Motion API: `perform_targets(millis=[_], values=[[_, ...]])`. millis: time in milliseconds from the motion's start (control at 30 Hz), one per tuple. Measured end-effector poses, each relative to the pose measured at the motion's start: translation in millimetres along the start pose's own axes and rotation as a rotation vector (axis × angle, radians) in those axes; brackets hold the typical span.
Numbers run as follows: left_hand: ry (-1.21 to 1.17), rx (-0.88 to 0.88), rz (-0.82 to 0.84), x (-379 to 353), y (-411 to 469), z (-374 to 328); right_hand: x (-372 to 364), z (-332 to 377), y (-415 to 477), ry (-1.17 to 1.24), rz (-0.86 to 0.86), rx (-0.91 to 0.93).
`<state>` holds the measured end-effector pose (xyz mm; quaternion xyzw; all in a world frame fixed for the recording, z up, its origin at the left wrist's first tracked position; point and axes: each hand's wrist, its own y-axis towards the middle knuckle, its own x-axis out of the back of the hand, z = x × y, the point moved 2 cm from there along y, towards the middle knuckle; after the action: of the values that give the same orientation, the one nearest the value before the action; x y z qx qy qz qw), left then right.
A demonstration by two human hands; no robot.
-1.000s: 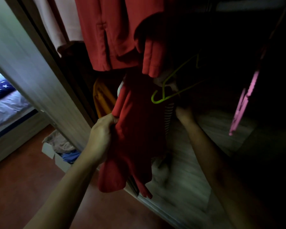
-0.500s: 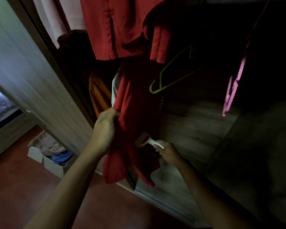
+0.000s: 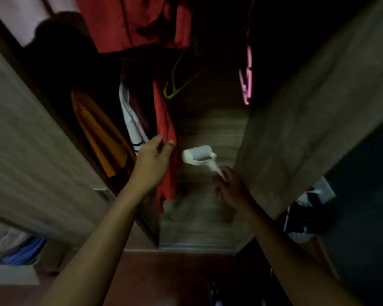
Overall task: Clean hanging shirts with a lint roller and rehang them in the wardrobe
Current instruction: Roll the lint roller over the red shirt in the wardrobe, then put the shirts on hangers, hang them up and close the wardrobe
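Note:
A red shirt point(image 3: 164, 120) hangs in the dark wardrobe, its lower edge reaching down past my hands. My left hand point(image 3: 152, 164) touches its lower part with relaxed, half-straight fingers and no firm grip. My right hand point(image 3: 232, 188) grips the handle of a white lint roller point(image 3: 199, 155), whose roll sits just right of the shirt, apart from it. More red garments point(image 3: 133, 23) hang above.
An orange garment point(image 3: 97, 133) and a white striped one point(image 3: 133, 127) hang to the left. An empty green hanger point(image 3: 179, 85) and a pink hanger point(image 3: 247, 78) dangle behind. Wooden wardrobe doors point(image 3: 307, 111) stand on both sides. Clothes lie on the floor at lower left and right.
My left hand has loosened its grip on the red shirt. My right hand came down from the hanger, took up the lint roller and drew it clear of the shirt. The view has tilted down.

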<state>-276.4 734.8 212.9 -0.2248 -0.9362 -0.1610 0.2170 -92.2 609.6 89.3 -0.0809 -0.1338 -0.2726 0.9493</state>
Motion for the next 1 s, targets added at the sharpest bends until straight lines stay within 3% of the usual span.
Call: perform_targets(millis=[167,333,567,800,1000], values=[[0.103,-0.141,0.171,-73.0,-42.7,-3.1,47.0,-28.9,-97.1,0.159,-0.238,-0.179],[0.074,-0.295,0.489,-187.1,-106.2,-39.9,107.0,-67.0,-209.0,0.236,-0.517,-0.310],[0.016,-0.356,0.984,-362.4,-247.2,-104.0,190.3,-149.6,-378.6,0.341,-1.001,-0.538],[0.157,-0.831,1.078,-493.8,-415.7,-148.1,254.9,-240.4,-528.7,0.418,-1.338,-0.742],[0.314,-0.889,1.318,-583.1,-529.3,-113.0,277.2,-308.5,-604.8,0.460,-1.457,-0.902]])
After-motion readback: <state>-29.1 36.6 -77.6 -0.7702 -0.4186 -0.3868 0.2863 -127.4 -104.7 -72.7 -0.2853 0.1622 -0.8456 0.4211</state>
